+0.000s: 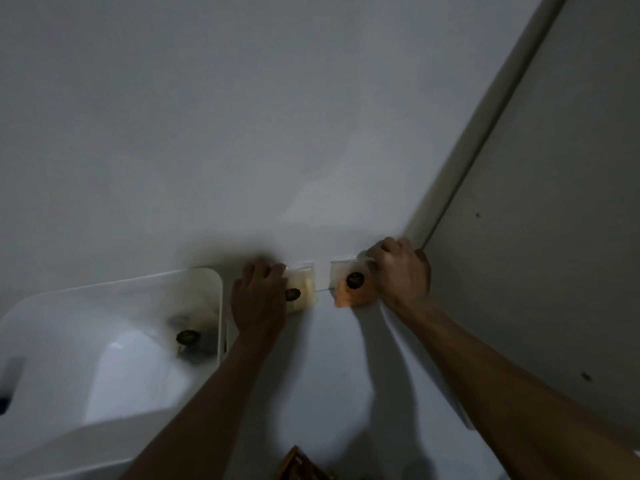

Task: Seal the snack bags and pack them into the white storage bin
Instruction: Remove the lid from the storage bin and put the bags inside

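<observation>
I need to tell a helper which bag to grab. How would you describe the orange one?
Find the white bin on the left; two small clear bags stand right of it against the wall. The orange bag is farther right, under the right hand; the other bag holds pale yellow contents.

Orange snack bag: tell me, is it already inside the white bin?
No, the orange snack bag lies on the table outside the white bin, under the right hand.

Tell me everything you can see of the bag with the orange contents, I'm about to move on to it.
The orange snack bag is a small clear plastic pouch with orange contents and a dark round sticker on its front. It stands against the wall at the back of the white table, apart from the yellow snack bag on its left. The right hand grips its right side and top corner. Whether its seal is closed is too blurred to tell.
</observation>
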